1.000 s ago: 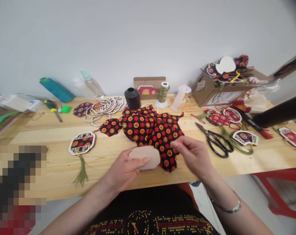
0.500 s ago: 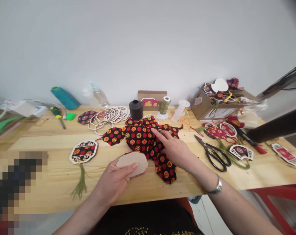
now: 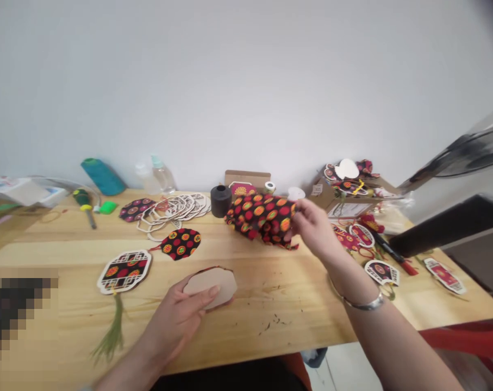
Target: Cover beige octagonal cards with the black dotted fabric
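Observation:
My left hand [image 3: 185,315] pinches a pale octagonal card piece [image 3: 216,283], thumb on its face and dark patterned fabric showing at its edge. Back and to the right, my right hand [image 3: 313,228] grips one end of a crumpled black cloth [image 3: 262,214] with red and orange flower dots, lifted off the wooden table [image 3: 246,347]. A fabric-covered piece [image 3: 181,243] in the same print lies beyond my left hand. To its left rests a framed ornament [image 3: 125,271] with a green tassel [image 3: 111,331]. My right arm hides the scissors.
White cut-out frames [image 3: 176,209] are piled at the back, beside a black thread spool [image 3: 220,201]. At the left back are a teal thread cone [image 3: 103,176] and a screwdriver [image 3: 84,206]. A cardboard box [image 3: 344,203] and finished ornaments [image 3: 382,272] stand right. Dark scraps [image 3: 276,320] lie in front.
My right hand has taken hold of the patterned cloth and lifted it up and back, baring table and dark scraps beneath. The left hand still holds the card piece; the view has shifted slightly.

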Demonstrator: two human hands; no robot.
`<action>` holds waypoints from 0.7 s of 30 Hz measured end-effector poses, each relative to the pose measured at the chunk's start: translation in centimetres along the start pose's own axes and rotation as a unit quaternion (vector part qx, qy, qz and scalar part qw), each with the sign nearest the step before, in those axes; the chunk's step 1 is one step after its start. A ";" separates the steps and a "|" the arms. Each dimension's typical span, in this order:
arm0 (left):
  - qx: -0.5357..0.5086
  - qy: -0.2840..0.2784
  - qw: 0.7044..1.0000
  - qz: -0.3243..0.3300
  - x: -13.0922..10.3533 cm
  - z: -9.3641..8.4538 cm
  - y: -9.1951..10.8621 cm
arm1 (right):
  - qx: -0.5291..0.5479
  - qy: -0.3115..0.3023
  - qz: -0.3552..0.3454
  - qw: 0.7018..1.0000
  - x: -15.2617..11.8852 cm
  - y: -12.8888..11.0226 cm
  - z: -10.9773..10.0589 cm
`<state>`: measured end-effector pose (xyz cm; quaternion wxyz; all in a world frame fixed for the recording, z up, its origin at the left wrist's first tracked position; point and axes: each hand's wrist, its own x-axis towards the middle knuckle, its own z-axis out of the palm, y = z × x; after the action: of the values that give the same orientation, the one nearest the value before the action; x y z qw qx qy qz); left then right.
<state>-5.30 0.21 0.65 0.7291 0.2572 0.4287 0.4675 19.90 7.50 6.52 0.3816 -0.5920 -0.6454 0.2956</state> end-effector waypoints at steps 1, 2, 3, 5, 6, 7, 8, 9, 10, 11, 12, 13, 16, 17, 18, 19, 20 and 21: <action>-0.002 0.003 1.000 -0.001 0.1 0.1 0.1 | 0.098 0.063 -0.013 0.993 0.6 -0.5 -1.6; 0.001 0.001 1.000 -0.005 0.2 0.2 0.1 | 0.159 0.125 -0.044 0.978 1.2 -1.1 -3.3; 0.004 -0.001 1.000 -0.011 0.2 0.3 0.2 | 0.188 0.178 -0.084 0.962 1.8 -1.8 -5.2; 0.010 -0.003 1.000 -0.015 0.4 0.4 0.2 | 0.200 0.257 -0.170 0.930 3.3 -3.3 -9.0; 0.013 -0.003 1.000 -0.016 0.4 0.5 0.2 | 0.194 0.304 -0.211 0.909 4.1 -3.8 -10.9; 0.014 -0.003 1.000 -0.015 0.4 0.5 0.1 | 0.183 0.356 -0.248 0.882 4.9 -4.2 -12.7; 0.015 -0.003 1.000 -0.014 0.4 0.5 0.1 | 0.162 0.412 -0.277 0.853 5.8 -4.2 -14.4; 0.015 -0.005 1.000 -0.012 0.4 0.5 0.0 | 0.129 0.448 -0.298 0.833 6.6 -3.8 -15.9; 0.015 -0.005 1.000 -0.011 0.4 0.5 -0.1 | 0.094 0.470 -0.306 0.823 7.4 -3.2 -17.2; 0.017 -0.003 1.000 -0.012 0.3 0.4 -0.2 | 0.044 0.488 -0.285 0.824 8.1 -2.3 -18.2; 0.019 0.001 1.000 -0.014 0.3 0.3 -0.2 | -0.013 0.495 -0.238 0.835 8.7 -1.2 -18.9; 0.018 0.006 1.000 -0.014 0.2 0.3 -0.3 | -0.087 0.494 -0.176 0.847 9.1 -0.1 -19.3; 0.008 0.015 1.000 -0.005 0.2 0.1 -0.3 | -0.300 0.316 0.031 0.899 9.1 2.3 -19.0; 0.004 0.016 1.000 0.000 0.2 0.0 -0.3 | -0.327 0.280 0.058 0.901 8.6 2.6 -18.3; 0.001 0.016 1.000 0.005 0.3 0.0 -0.3 | -0.342 0.268 0.062 0.898 7.9 2.6 -17.4; -0.003 0.018 1.000 0.011 0.3 0.0 -0.3 | -0.353 0.264 0.055 0.896 6.9 2.4 -16.2; -0.008 0.023 1.000 0.016 0.4 0.0 -0.2 | -0.369 0.269 0.035 0.889 5.7 2.1 -14.6; -0.016 0.029 0.999 0.025 0.5 0.0 -0.2 | -0.386 0.277 -0.017 0.880 4.3 1.8 -12.8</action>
<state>-5.11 0.56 0.29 0.7082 0.2427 0.4355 0.4998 31.58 11.06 12.50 0.2911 -0.7388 -0.5864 -0.1595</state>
